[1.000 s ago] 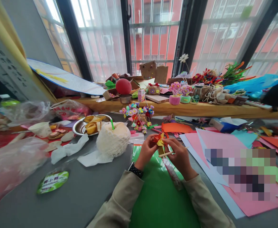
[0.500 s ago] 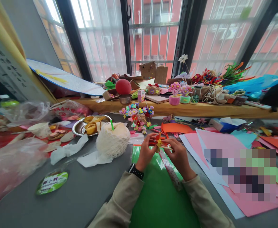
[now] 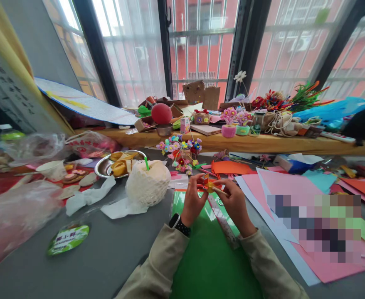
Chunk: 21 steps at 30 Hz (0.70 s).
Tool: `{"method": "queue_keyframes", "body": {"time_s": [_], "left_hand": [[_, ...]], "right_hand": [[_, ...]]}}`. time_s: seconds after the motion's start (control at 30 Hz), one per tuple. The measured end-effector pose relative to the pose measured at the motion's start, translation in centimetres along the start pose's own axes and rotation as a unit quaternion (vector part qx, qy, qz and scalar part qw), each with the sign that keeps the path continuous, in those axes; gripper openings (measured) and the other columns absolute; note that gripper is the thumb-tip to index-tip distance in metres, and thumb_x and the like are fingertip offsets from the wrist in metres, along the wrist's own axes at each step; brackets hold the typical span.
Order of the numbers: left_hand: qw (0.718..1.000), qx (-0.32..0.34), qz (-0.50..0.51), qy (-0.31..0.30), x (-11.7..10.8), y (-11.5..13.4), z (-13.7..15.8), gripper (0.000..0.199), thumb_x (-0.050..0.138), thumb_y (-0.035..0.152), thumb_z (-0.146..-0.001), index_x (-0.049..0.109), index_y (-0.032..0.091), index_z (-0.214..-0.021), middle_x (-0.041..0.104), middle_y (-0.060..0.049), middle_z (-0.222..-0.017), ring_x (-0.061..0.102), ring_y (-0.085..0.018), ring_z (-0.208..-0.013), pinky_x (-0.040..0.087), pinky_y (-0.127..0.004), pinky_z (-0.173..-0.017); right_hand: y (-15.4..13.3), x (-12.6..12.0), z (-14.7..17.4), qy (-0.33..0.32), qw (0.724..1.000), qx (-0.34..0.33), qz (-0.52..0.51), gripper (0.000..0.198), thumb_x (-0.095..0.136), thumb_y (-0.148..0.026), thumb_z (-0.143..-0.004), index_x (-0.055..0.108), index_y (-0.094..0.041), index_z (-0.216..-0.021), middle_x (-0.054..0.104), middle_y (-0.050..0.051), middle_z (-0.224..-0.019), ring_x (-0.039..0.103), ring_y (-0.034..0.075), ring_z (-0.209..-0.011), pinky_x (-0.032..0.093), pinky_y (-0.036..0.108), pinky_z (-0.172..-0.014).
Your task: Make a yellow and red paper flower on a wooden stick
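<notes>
Between my two hands is a small orange and yellow piece of folded paper (image 3: 206,182), held above a green folder (image 3: 213,265). My left hand (image 3: 192,203), with a dark watch at the wrist, pinches its left side. The fingers of my right hand (image 3: 236,203) are closed on a thin pale stick (image 3: 220,191), whose far end meets the yellow part of the paper. Whether the stick goes into the paper or only touches it, I cannot tell. A patterned ruler (image 3: 222,222) lies slanted on the folder, below my hands.
Pink and white paper sheets (image 3: 326,272) lie on the right. On the left are a netted coconut (image 3: 148,185) with a green straw, a metal bowl (image 3: 99,168) and plastic bags (image 3: 14,224). Colourful handmade flowers (image 3: 182,151) stand beyond my hands, before a cluttered wooden ledge (image 3: 132,139).
The folded paper has turned in my fingers, showing a different side. My left wrist has rotated, so the watch face shows. The stick now tilts more downward to the right.
</notes>
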<state>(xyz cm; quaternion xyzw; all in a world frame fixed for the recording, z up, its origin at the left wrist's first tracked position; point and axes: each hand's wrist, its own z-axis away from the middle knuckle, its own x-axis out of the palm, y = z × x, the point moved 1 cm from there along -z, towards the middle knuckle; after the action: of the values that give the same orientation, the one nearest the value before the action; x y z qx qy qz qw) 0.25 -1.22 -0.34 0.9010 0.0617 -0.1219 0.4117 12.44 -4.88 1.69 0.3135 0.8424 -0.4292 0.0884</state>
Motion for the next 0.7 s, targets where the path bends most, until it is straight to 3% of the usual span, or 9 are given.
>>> {"method": "queue_keyframes", "body": {"time_s": [0.1, 0.27, 0.7], "left_hand": [[1.0, 0.019, -0.008, 0.008, 0.06, 0.02, 0.05, 0.041, 0.05, 0.02, -0.071, 0.034, 0.021, -0.108, 0.044, -0.006, -0.1, 0.048, -0.014, -0.087, 0.044, -0.029, -0.073], [0.999, 0.033, -0.011, 0.003, 0.07, 0.04, 0.07, 0.041, 0.05, 0.02, -0.071, 0.034, 0.022, -0.108, 0.042, -0.006, -0.101, 0.047, -0.014, -0.088, 0.045, -0.029, -0.073], [0.999, 0.014, 0.037, 0.005, 0.08, 0.19, 0.19, 0.038, 0.052, 0.021, -0.07, 0.036, 0.02, -0.104, 0.041, -0.006, -0.1, 0.046, -0.013, -0.089, 0.043, -0.027, -0.074]], "right_hand": [[0.1, -0.02, 0.01, 0.012, 1.0, 0.005, 0.009, 0.025, 0.053, -0.037, -0.069, 0.053, -0.017, -0.086, 0.055, 0.002, -0.075, 0.043, 0.009, -0.05, 0.035, 0.021, -0.046], [0.1, -0.23, -0.09, -0.012, 1.0, -0.007, -0.007, 0.017, 0.052, -0.035, -0.071, 0.056, -0.018, -0.073, 0.053, 0.001, -0.074, 0.04, 0.008, -0.049, 0.034, 0.021, -0.047], [-0.11, 0.16, -0.01, -0.036, 0.999, -0.002, -0.029, 0.012, 0.048, -0.029, -0.074, 0.051, -0.018, -0.071, 0.049, 0.001, -0.077, 0.037, 0.007, -0.048, 0.033, 0.02, -0.045]]}}
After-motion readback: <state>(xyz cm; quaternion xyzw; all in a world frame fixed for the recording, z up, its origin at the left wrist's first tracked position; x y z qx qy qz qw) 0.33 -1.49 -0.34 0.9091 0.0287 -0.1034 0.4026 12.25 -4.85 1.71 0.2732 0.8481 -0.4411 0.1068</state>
